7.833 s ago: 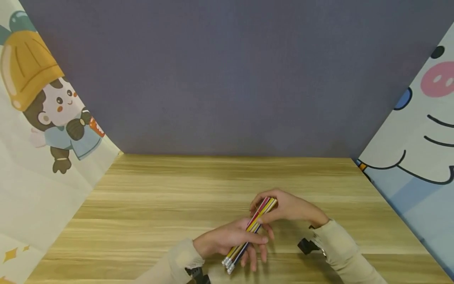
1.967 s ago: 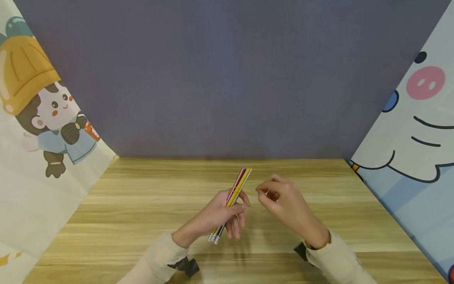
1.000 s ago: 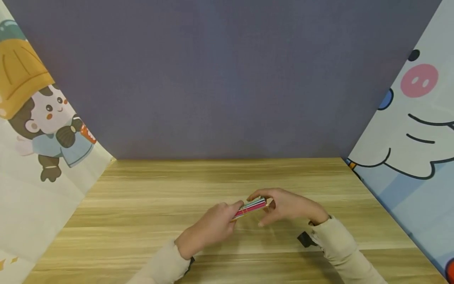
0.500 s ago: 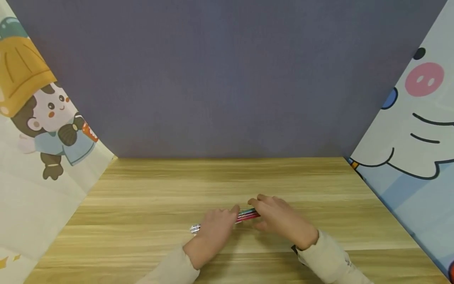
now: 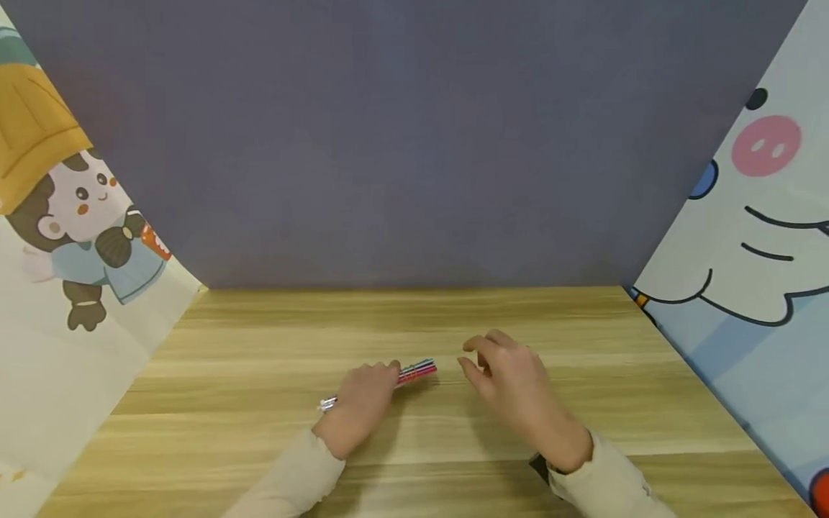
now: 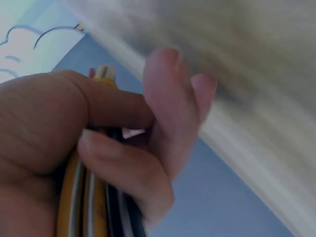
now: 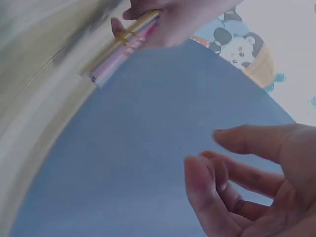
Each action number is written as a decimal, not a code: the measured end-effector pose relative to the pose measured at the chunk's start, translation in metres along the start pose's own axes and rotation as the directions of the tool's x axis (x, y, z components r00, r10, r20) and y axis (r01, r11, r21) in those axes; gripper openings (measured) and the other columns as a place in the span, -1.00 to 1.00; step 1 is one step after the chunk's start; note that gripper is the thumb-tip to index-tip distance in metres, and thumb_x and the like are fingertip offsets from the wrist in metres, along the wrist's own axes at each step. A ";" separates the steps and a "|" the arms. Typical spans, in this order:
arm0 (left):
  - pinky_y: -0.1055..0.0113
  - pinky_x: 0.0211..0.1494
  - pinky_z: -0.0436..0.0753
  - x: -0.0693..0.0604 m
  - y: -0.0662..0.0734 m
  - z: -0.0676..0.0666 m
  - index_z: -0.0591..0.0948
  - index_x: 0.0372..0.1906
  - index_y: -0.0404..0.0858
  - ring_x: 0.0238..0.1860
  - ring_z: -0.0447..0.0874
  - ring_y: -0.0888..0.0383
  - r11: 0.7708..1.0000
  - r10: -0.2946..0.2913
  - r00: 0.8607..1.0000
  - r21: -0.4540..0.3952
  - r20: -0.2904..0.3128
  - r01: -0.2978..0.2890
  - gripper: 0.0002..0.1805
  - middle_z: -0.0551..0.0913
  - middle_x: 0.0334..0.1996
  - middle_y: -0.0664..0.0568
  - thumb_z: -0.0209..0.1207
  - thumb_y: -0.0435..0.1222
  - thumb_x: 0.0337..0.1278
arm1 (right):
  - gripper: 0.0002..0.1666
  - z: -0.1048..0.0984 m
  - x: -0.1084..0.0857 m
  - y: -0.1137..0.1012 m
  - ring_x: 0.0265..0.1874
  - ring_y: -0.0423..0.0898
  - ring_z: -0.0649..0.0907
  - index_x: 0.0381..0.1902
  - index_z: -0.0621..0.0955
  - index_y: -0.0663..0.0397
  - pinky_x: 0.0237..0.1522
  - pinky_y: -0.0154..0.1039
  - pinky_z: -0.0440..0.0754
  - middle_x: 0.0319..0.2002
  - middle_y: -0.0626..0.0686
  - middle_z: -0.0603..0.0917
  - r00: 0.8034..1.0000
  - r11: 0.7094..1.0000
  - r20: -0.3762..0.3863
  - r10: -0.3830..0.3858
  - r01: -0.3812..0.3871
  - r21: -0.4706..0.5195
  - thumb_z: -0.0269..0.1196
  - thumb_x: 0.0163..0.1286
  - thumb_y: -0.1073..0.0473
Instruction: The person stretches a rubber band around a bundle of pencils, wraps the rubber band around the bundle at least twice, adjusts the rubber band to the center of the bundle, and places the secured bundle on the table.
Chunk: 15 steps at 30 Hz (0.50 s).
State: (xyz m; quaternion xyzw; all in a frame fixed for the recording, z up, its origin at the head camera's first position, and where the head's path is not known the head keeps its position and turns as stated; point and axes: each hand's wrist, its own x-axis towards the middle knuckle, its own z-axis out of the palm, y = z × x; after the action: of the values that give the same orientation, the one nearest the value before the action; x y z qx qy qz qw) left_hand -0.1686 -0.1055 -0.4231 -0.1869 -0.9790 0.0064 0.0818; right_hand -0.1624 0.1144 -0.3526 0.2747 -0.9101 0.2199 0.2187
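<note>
My left hand [image 5: 363, 399] grips a bundle of striped pencils [image 5: 417, 371] above the table, its fingers curled round the middle. Silver ends stick out on the left, and the other ends point right. Wound round the bundle near those right-hand ends is a thin yellowish rubber band [image 7: 129, 39]. In the left wrist view, yellow and black pencils [image 6: 91, 202] run under the thumb and fingers. My right hand [image 5: 521, 385] hovers to the right, apart from the bundle. Its fingers are loosely bent, with a gap between thumb and fingertips and nothing held.
Below both hands spreads a wood-grain table [image 5: 259, 345]. A dark grey panel [image 5: 414, 144] rises along its back edge. Cartoon-printed sheets flank it, the left sheet [image 5: 39, 360] and the right sheet [image 5: 764, 288].
Earlier, the right hand stretched the band away from the bundle. The left hand has since turned over, the band now encircles the pencils, and the hands have drawn apart, the bundle moving left.
</note>
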 end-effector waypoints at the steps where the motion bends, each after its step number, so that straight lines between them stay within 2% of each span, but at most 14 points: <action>1: 0.38 -0.72 0.52 0.000 -0.001 -0.002 0.63 0.00 -0.28 -0.65 0.57 0.16 1.000 0.016 1.000 -0.024 0.004 -0.016 -0.69 0.71 -0.46 -0.07 0.34 -0.45 0.12 | -0.82 0.000 0.002 0.003 -0.57 -0.27 0.50 -0.24 0.73 0.09 -0.58 -0.40 0.51 -0.49 -0.08 0.57 1.000 1.000 -0.006 -0.004 0.004 0.019 0.48 0.19 0.23; 2: 0.40 -0.74 0.48 0.001 -0.001 -0.005 0.63 0.02 -0.28 -0.67 0.53 0.18 0.998 0.038 0.999 -0.049 -0.003 -0.038 -0.66 0.71 -0.46 -0.07 0.34 -0.46 0.11 | -0.81 0.001 0.004 0.007 -0.52 -0.27 0.53 -0.21 0.73 0.08 -0.54 -0.37 0.57 -0.45 -0.09 0.59 1.000 0.998 0.006 -0.006 0.006 0.056 0.46 0.22 0.21; 4: 0.45 -0.76 0.41 0.003 0.001 -0.009 0.62 0.02 -0.28 -0.69 0.48 0.22 0.992 0.090 0.996 -0.089 -0.018 -0.091 -0.64 0.71 -0.48 -0.06 0.33 -0.48 0.08 | -0.79 0.006 0.008 0.016 -0.39 -0.26 0.60 -0.12 0.71 0.04 -0.38 -0.30 0.67 -0.34 -0.12 0.64 0.997 0.988 0.081 -0.012 -0.001 0.155 0.40 0.32 0.12; 5: 0.47 -0.76 0.39 0.003 0.003 -0.012 0.62 0.01 -0.28 -0.70 0.45 0.24 0.988 0.108 0.994 -0.106 -0.019 -0.110 -0.65 0.70 -0.49 -0.05 0.32 -0.49 0.07 | -0.77 0.009 0.010 0.020 -0.33 -0.25 0.63 -0.08 0.70 0.02 -0.30 -0.28 0.70 -0.29 -0.13 0.66 0.990 0.977 0.138 -0.015 -0.015 0.215 0.35 0.37 0.07; 7: 0.50 -0.75 0.37 0.003 0.006 -0.016 0.61 -0.05 -0.25 -0.69 0.43 0.26 0.985 0.131 0.991 -0.114 -0.019 -0.132 -0.68 0.67 -0.53 -0.03 0.32 -0.49 0.05 | -0.72 0.016 0.013 0.029 -0.24 -0.24 0.66 -0.03 0.68 -0.02 -0.18 -0.24 0.72 -0.21 -0.14 0.68 0.965 0.940 0.261 -0.018 -0.072 0.332 0.26 0.45 -0.03; 9: 0.52 -0.76 0.35 0.002 0.008 -0.020 0.62 -0.07 -0.25 -0.71 0.40 0.28 0.982 0.141 0.990 -0.122 -0.024 -0.143 -0.70 0.67 -0.54 -0.02 0.32 -0.50 0.05 | -0.69 0.021 0.014 0.038 -0.26 -0.20 0.68 -0.02 0.67 -0.06 -0.20 -0.20 0.73 -0.21 -0.13 0.70 0.933 0.892 0.361 -0.015 -0.151 0.427 0.19 0.49 -0.09; 12: 0.55 -0.77 0.32 0.000 0.011 -0.026 0.61 -0.01 -0.29 -0.73 0.35 0.32 0.976 0.145 0.988 -0.156 -0.049 -0.151 -0.66 0.70 -0.52 -0.05 0.31 -0.50 0.07 | -0.69 0.025 0.015 0.047 -0.34 -0.08 0.71 -0.09 0.69 -0.06 -0.27 -0.10 0.75 -0.28 0.00 0.71 0.899 0.809 0.438 -0.025 -0.239 0.536 0.15 0.51 -0.10; 13: 0.55 -0.77 0.32 0.000 0.011 -0.027 0.61 0.00 -0.30 -0.73 0.35 0.32 0.975 0.144 0.988 -0.164 -0.063 -0.152 -0.65 0.71 -0.50 -0.06 0.31 -0.50 0.07 | -0.69 0.026 0.015 0.049 -0.36 -0.02 0.72 -0.10 0.69 -0.02 -0.28 -0.03 0.76 -0.29 0.08 0.72 0.888 0.767 0.458 -0.038 -0.268 0.583 0.15 0.52 -0.07; 15: 0.54 -0.77 0.32 0.000 0.011 -0.030 0.59 0.01 -0.31 -0.72 0.38 0.32 0.971 0.146 0.985 -0.180 -0.093 -0.161 -0.63 0.72 -0.49 -0.05 0.31 -0.51 0.04 | -0.70 0.028 0.016 0.051 -0.37 0.10 0.73 -0.08 0.68 0.09 -0.26 0.14 0.74 -0.30 0.27 0.70 0.859 0.659 0.504 -0.087 -0.330 0.676 0.15 0.53 0.00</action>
State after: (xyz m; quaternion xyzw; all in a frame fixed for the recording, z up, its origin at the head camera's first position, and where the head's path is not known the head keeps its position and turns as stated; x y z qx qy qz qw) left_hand -0.1600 -0.0957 -0.3937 -0.2689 -0.9538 -0.0865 0.1021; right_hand -0.2123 0.1320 -0.3813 0.3224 -0.7809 0.5075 -0.1692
